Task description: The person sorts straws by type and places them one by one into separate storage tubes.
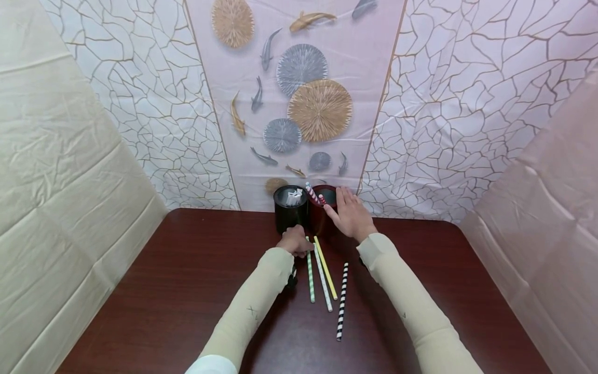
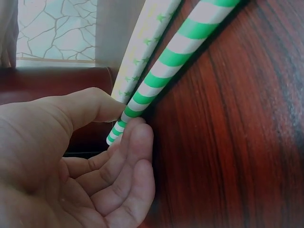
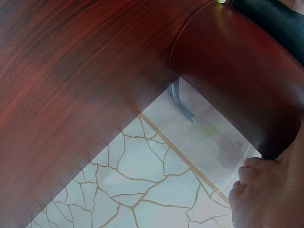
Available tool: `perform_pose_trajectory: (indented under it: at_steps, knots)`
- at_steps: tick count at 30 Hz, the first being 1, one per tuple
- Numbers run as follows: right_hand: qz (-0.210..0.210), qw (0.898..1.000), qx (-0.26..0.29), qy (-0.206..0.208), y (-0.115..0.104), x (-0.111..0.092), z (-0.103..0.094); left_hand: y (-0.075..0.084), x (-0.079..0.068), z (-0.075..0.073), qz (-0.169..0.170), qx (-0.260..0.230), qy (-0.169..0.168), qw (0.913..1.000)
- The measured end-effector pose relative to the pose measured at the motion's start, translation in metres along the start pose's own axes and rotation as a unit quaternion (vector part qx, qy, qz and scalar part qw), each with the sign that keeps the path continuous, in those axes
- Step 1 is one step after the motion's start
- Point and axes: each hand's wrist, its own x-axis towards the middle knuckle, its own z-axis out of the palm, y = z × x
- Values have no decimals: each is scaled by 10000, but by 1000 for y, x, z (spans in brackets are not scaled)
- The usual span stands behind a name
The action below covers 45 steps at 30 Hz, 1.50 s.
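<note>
My left hand [image 1: 296, 241] is low over the table, and its thumb and forefinger pinch the far end of a green-and-white striped paper straw [image 2: 164, 61]. Alongside that lies a white straw with green stars [image 2: 142, 52]. A yellow straw [image 1: 328, 275] and a black-and-white striped straw [image 1: 342, 304] lie further right. My right hand [image 1: 352, 215] rests against the right side of a dark red cup [image 3: 237, 71], fingers extended and thumb near its front rim. Patterned straws [image 1: 312, 192] lean inside this cup, including a red-and-white one [image 1: 322, 199].
A black cup [image 1: 290, 217] holding white crumpled-looking pieces [image 1: 294, 197] stands left of the red cup, close beside it. Behind both cups hangs a patterned cloth wall [image 1: 303, 67]. Beige cloth panels [image 1: 56, 182] flank the dark wooden table [image 1: 187, 291].
</note>
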Motion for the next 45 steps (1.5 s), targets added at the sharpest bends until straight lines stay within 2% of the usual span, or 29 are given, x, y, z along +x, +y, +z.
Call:
perform_pose_trajectory:
  at_steps: [1,2,6,7,8,11,13,14,15,19,28,40,45]
  knots:
    - [-12,10000,-3,11,0,0,0,-1,0,0,8,7,46,10000]
    - [-24,10000,-4,18,0,1,0,1,-9,-2,43,85,150,9998]
    - [-30,10000,24,30,-1,1,1,9,-30,-11,19,110,209,9997]
    - [-26,10000,39,27,-1,2,0,6,-30,-10,76,129,263,9995]
    - [-17,10000,45,18,-1,2,0,10,-39,-14,71,120,285,9995]
    - [3,10000,65,-6,-2,1,-2,13,-50,-19,112,117,385,9991]
    - [8,10000,59,-20,-2,1,-2,17,-63,-24,147,104,478,9987]
    - [13,10000,56,-25,-2,2,-3,22,-74,-29,134,93,505,9986]
    - [14,10000,58,-22,-3,2,-3,22,-77,-31,186,76,540,9983]
    - [3,10000,39,1,-3,2,-3,20,-87,-35,366,-16,654,9972]
    - [0,10000,85,49,-3,3,-2,21,-92,-42,478,109,751,9960]
    - [2,9999,127,24,-2,0,-1,28,-112,-52,1152,186,991,9882]
    - [6,9999,146,-11,-2,-1,-1,31,-122,-58,1297,208,1118,9850]
